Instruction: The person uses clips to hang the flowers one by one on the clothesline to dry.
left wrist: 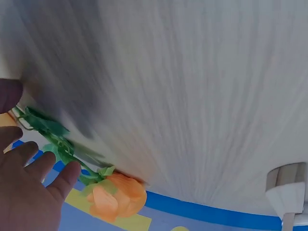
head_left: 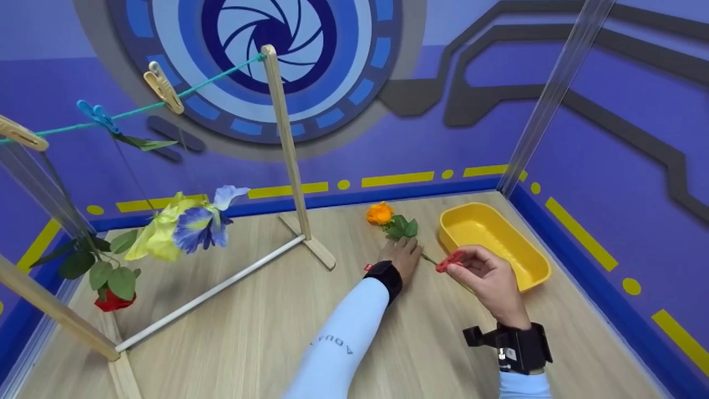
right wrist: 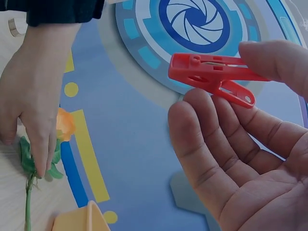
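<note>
An orange rose [head_left: 380, 213] with green leaves [left wrist: 45, 122] lies on the table, its stem running toward the yellow tub. My left hand [head_left: 402, 259] is over the flower, fingertips right at the leaves and stem; in the left wrist view its fingers are extended rather than curled. My right hand [head_left: 490, 282] pinches a red clothespin [right wrist: 211, 72] between thumb and fingers, raised over the table beside the tub. The right wrist view shows that clothespin side on, and the left hand reaching down to the leaves.
A yellow tub [head_left: 540, 272] stands at the right. At the left, a wooden rack [head_left: 285, 130] carries a green cord [head_left: 213, 81] with a blue clothespin [head_left: 98, 116] and wooden-coloured ones. Hanging there are a red rose [head_left: 115, 300] and a yellow and purple flower [head_left: 200, 228].
</note>
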`<state>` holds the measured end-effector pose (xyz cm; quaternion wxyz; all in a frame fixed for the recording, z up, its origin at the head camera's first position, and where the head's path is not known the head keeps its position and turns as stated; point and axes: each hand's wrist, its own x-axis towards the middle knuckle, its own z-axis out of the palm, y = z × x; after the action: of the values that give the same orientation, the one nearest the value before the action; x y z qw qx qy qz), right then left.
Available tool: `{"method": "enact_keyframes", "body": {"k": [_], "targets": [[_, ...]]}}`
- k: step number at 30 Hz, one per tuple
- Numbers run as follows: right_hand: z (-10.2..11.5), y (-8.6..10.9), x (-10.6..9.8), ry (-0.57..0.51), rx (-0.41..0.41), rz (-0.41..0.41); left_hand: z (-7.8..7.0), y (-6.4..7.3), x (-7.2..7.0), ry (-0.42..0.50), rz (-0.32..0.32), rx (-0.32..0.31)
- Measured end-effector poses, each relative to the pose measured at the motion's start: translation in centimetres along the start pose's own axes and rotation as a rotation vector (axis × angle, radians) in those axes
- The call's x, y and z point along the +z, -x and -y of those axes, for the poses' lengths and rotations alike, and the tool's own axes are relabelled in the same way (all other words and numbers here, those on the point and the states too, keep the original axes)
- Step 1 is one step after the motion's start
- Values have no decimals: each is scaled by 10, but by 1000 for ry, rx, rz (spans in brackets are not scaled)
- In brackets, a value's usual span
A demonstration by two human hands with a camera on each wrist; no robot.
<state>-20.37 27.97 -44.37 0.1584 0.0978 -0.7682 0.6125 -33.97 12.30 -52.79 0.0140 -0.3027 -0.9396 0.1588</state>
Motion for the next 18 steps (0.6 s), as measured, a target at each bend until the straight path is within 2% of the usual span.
{"method": "enact_keyframes", "body": {"k": [5,13,18], "targets": [[1,0,1,-16,11,7,-3,-3,0,-14,45,-6],[-1,1,0,-28,-3,10,-2,-2,4,-2,-52,28],[0,1,1,-22,11,4,-2,1,4,-1,-65,50]]}}
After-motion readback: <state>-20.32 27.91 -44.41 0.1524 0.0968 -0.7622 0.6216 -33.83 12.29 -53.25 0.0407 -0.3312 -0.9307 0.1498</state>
